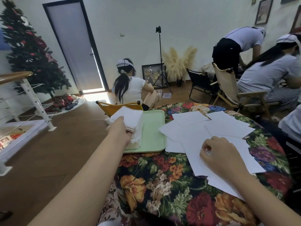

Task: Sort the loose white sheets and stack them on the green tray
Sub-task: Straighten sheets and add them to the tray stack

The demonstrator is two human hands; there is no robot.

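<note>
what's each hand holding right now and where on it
The left hand grips a stack of white sheets by its near edge, over the green tray. The right hand pinches one loose sheet mid-page.

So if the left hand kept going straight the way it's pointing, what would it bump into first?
Probably the stack of white sheets the left hand already holds on the green tray; beyond it, the yellow chair, though depth is unclear.

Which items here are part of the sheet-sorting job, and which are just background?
Job: loose white sheets, green tray, stack of sheets gripped by left hand, right hand on the sheets.
Background: Christmas tree, folding chairs, tripod, pampas grass.
</note>
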